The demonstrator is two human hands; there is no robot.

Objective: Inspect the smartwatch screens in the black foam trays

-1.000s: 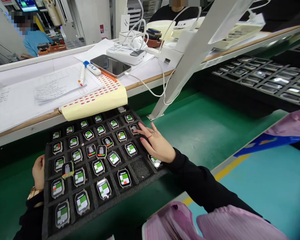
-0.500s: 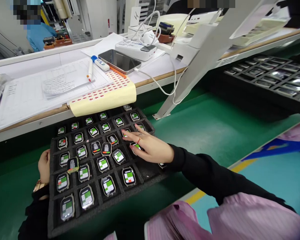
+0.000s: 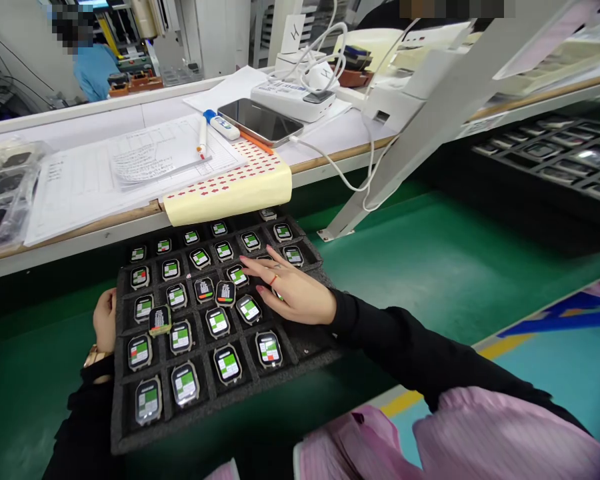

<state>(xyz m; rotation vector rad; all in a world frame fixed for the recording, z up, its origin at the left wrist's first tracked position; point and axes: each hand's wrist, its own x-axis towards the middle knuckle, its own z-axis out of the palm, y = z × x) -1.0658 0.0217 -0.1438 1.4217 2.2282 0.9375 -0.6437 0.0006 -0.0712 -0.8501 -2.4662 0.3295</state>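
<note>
A black foam tray (image 3: 300,347) lies on the green belt, its pockets filled with several small smartwatch bodies whose lit screens show green and white. My right hand (image 3: 293,293) rests flat on the tray's right middle, fingers spread over a watch there, holding nothing. Two watches, one (image 3: 225,293) near the middle and another (image 3: 159,321) further left, sit tilted on the pocket walls. My left hand (image 3: 104,320) grips the tray's left edge, thumb on the foam.
Behind the tray runs a white shelf with paper forms (image 3: 130,167), a yellow sticker sheet (image 3: 230,190), a pen (image 3: 201,141), a phone (image 3: 260,122) and a charger with cables (image 3: 293,100). A slanted white post (image 3: 405,143) stands right. More dark trays (image 3: 555,150) lie far right. A person in blue works beyond.
My right hand has slid left from the tray's right edge to its right middle over the watches. The view has shifted so the tray sits further right. My left hand stays on the edge.
</note>
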